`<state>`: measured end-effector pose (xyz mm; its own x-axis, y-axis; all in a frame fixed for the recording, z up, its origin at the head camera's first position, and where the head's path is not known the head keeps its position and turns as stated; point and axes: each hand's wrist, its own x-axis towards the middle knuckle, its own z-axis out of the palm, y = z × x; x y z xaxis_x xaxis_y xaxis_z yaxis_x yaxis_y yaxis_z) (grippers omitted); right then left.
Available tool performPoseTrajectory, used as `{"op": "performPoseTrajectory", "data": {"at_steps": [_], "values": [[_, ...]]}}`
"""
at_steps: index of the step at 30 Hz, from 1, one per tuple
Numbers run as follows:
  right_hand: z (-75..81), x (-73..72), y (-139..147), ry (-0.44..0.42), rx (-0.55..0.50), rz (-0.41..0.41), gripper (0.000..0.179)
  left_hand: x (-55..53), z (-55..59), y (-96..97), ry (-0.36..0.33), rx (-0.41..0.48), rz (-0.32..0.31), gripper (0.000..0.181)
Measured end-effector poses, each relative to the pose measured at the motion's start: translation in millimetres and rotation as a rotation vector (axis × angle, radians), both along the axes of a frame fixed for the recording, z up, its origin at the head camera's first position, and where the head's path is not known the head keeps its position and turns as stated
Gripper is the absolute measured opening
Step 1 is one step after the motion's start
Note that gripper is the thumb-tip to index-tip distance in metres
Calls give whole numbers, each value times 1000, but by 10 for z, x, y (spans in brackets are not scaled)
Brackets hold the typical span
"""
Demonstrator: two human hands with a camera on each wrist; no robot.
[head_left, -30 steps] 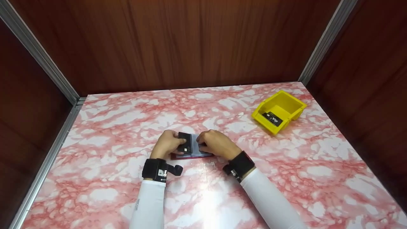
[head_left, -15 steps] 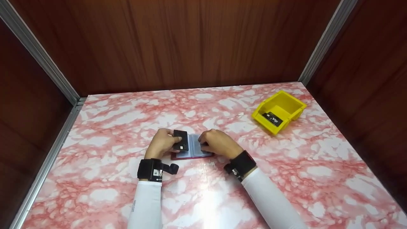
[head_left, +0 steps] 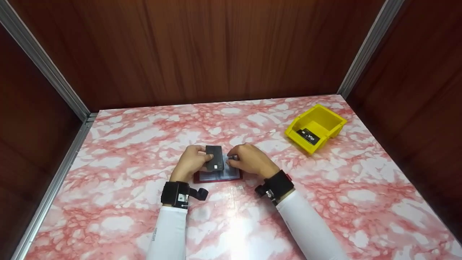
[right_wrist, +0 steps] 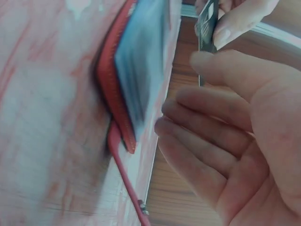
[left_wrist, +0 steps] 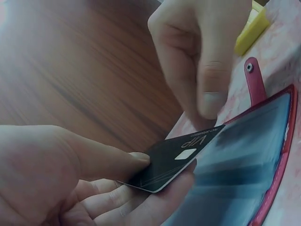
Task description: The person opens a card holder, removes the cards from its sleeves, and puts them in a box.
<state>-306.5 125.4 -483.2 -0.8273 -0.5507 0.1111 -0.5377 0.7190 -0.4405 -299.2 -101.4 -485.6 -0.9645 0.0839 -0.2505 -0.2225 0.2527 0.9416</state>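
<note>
My left hand (head_left: 189,163) pinches a black bank card (head_left: 215,159), thumb on top and fingers beneath. The card (left_wrist: 176,157) shows a pale chip and VIP lettering in the left wrist view. It is held tilted above a red card holder (head_left: 218,177), which lies spread on the table with its clear sleeves (left_wrist: 237,150) facing up. My right hand (head_left: 252,159) hovers over the holder's right side. Its fingers (right_wrist: 202,127) are loosely bent with nothing between them, and its fingertips come close to the card's far end.
A yellow bin (head_left: 322,119) stands at the table's back right, with black cards (head_left: 310,136) inside. The holder's snap strap (left_wrist: 254,82) sticks out to the side. Brown wood-grain panels (head_left: 231,50) enclose the table (head_left: 126,144) at the back and sides.
My left hand shifted left with the card, then came back right, the card now held more over the holder's middle. My right fingers have loosened and lifted from the sleeves.
</note>
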Motion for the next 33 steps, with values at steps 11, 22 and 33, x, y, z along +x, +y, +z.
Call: {"op": "performPoseTrajectory", "data": {"at_steps": [11, 22, 33], "values": [[47, 5, 2, -1, -71, -66, 33, -6, 22, 47, 26, 80, -5, 30], [48, 4, -25, -99, -206, -108, 24, 13, 27, 125, 71, 133, -28, 31], [85, -2, -35, -248, -404, -212, 21, 19, 22, 173, 134, 105, -2, 22]]}}
